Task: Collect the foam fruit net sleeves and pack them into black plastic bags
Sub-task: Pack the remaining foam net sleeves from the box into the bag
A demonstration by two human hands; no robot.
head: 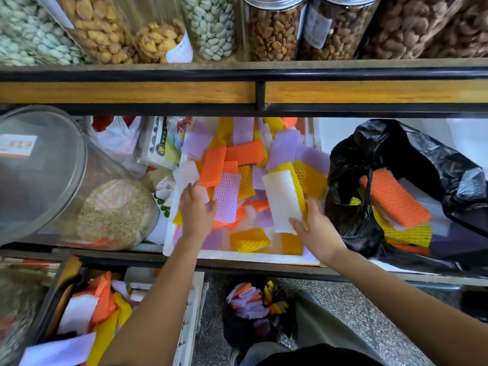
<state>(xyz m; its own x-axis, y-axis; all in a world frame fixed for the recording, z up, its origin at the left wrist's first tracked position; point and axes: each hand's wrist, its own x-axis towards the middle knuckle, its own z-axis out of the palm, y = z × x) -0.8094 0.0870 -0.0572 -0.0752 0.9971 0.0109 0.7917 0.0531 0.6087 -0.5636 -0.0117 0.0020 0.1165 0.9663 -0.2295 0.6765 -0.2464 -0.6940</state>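
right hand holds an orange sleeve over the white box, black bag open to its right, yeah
Not quite: the head view shows the right hand holding a white sleeve, not orange. It is over the white box, with the black bag open to its right.

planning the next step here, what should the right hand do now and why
Probably swing the right hand rightward and drop the white sleeve it grips into the open black bag beside the box; that bag already holds sleeves.
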